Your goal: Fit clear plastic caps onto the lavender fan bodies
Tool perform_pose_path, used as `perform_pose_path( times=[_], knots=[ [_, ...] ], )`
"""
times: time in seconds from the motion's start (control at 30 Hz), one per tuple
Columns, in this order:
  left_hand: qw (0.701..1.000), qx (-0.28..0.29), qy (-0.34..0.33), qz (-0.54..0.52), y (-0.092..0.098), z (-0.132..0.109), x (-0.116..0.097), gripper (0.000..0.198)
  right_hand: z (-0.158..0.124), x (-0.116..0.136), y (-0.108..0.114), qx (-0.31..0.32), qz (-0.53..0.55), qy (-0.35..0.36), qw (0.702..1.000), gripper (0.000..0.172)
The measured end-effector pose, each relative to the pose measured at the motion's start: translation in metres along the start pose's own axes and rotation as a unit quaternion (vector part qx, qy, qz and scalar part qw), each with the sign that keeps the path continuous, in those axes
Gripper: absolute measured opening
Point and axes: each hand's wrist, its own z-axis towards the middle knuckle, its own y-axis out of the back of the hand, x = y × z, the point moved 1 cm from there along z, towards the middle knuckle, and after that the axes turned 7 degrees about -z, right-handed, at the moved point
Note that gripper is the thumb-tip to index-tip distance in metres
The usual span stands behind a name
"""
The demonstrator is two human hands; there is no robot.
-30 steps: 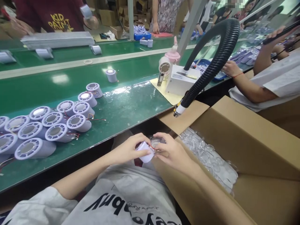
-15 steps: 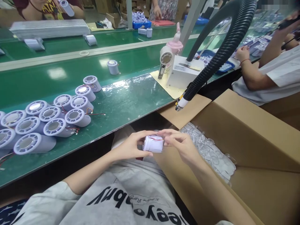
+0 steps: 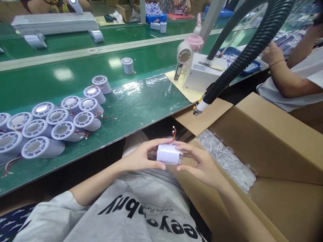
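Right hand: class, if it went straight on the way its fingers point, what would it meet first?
The right hand points left, so first the white cylinder it holds; just beyond, probably, the left hand gripping the other end.

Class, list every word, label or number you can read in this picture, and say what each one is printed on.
"eeyo": large black letters, lower row on the grey shirt, cut off by the picture's edge.
Upper row of black letters on the same shirt: creased and slanted, not surely readable.
Thin script line between the two rows: too small to read.
Label on the white box: too blurred to read.
White cylinder: no print visible.
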Motion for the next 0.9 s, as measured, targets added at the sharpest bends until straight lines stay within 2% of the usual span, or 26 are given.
perform_pose_path(
  times=[0.2, 0.33, 0.5, 0.77, 0.9],
  knots=[
    [0.998, 0.005, -0.023, 0.054, 0.000, -0.002, -0.004, 0.078, 0.001, 0.003, 0.000, 0.025, 0.080, -0.059, 0.995, 0.049],
    [0.996, 0.013, -0.038, 0.078, 0.000, -0.003, -0.007, 0.079, 0.001, 0.002, 0.000, 0.032, 0.123, -0.098, 0.987, 0.044],
    [0.993, 0.019, -0.055, 0.104, 0.001, -0.003, -0.007, 0.081, 0.003, 0.000, -0.001, 0.045, 0.194, -0.147, 0.969, 0.041],
    [0.992, 0.020, -0.053, 0.111, 0.001, -0.003, -0.010, 0.079, 0.004, -0.003, -0.006, 0.052, 0.250, -0.193, 0.947, 0.038],
    [0.992, 0.022, -0.056, 0.111, 0.000, -0.003, -0.012, 0.079, 0.004, -0.005, -0.011, 0.057, 0.278, -0.225, 0.932, 0.042]
  ],
)
